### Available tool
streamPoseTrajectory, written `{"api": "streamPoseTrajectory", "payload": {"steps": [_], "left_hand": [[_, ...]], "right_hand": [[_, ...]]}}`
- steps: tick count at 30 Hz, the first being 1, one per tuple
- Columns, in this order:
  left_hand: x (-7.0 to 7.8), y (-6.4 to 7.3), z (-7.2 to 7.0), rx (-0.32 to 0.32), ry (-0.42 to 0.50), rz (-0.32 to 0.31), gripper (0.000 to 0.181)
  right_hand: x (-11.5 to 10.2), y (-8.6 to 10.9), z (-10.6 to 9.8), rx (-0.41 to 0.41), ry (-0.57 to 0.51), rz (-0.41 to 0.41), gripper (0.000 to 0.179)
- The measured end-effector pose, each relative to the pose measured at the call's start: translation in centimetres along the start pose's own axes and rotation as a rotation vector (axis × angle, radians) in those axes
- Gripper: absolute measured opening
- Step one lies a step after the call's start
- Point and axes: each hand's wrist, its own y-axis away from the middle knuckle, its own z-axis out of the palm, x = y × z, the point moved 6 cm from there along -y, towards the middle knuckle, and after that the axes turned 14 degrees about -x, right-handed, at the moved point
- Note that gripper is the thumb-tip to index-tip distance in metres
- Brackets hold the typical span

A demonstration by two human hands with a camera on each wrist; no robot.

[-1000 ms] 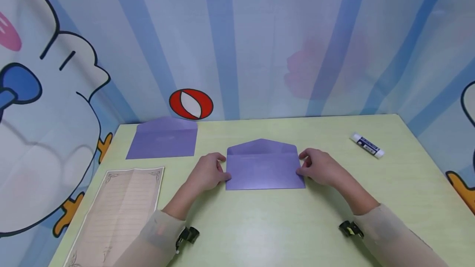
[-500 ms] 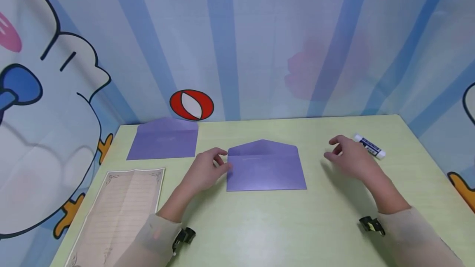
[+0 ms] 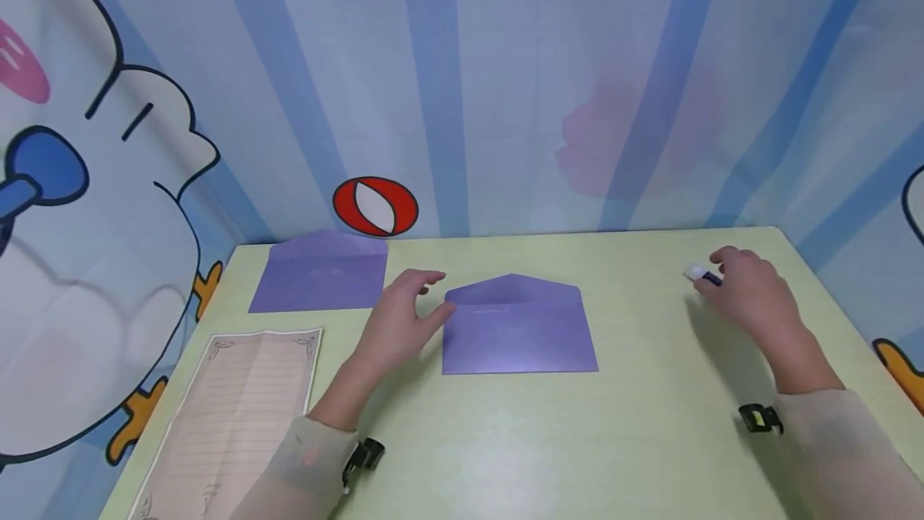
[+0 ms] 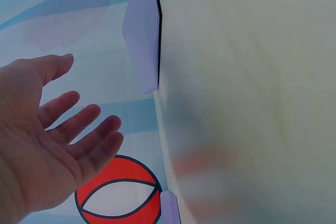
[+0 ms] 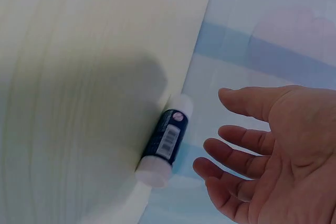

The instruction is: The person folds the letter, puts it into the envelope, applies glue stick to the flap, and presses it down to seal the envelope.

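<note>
A purple envelope (image 3: 518, 339) lies mid-table, its pointed flap unfolded toward the back. Beside its left edge is my left hand (image 3: 393, 323), thumb and fingers spread with nothing between them; the left wrist view also shows this hand (image 4: 58, 135) bare, apart from the envelope (image 4: 144, 30). At the right, my right hand (image 3: 751, 291) hovers over a glue stick (image 3: 700, 274) and hides most of it in the head view. In the right wrist view the glue stick (image 5: 165, 140) lies on the table, a gap between it and the loosely bent fingers (image 5: 236, 158).
Another purple envelope (image 3: 318, 279), flap unfolded, lies at the back left. A sheet of lined letter paper (image 3: 234, 408) with a decorated border lies at the front left. Behind the table's back edge stands a blue striped backdrop (image 3: 498, 103).
My right hand has left the envelope's right edge and moved right to the glue stick. The left hand has let go of the left edge and spread its fingers slightly.
</note>
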Motion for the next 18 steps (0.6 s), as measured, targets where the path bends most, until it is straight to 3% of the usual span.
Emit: {"api": "streamPoseTrajectory", "payload": {"steps": [6, 11, 18], "left_hand": [[0.6, -0.4, -0.3, 0.026, -0.095, 0.041, 0.052], [1.0, -0.6, -0.4, 0.033, -0.121, 0.049, 0.054], [1.1, -0.9, -0.4, 0.041, -0.126, 0.042, 0.055]], "right_hand": [[1.5, -0.6, 0.1, -0.031, 0.068, 0.047, 0.061], [2.2, -1.1, 0.4, -0.099, 0.085, 0.076, 0.06], [2.6, -1.4, 0.8, -0.155, 0.064, 0.081, 0.039]]}}
